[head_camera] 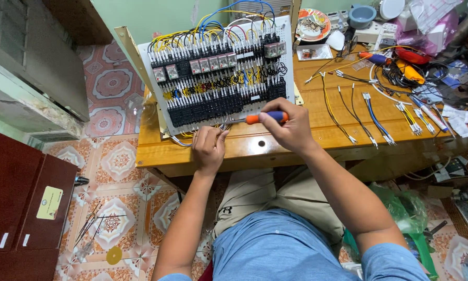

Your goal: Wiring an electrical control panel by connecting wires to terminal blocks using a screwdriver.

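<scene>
My right hand (288, 125) grips an orange and blue screwdriver (265, 118) whose shaft points left toward the bottom edge of a white wiring panel (218, 73). The panel leans on the wooden table (306, 140) and carries rows of black terminal blocks, relays and yellow, blue and black wires. My left hand (209, 148) is closed around thin wires at the panel's lower edge, just left of the screwdriver tip.
Several cut wires with ferrules (372, 117) lie spread on the table to the right. Tools, a plate (313, 24), a bowl (362, 15) and cables crowd the far right. A dark red cabinet (20, 203) stands left on the tiled floor; a green bag (403, 208) sits at my right.
</scene>
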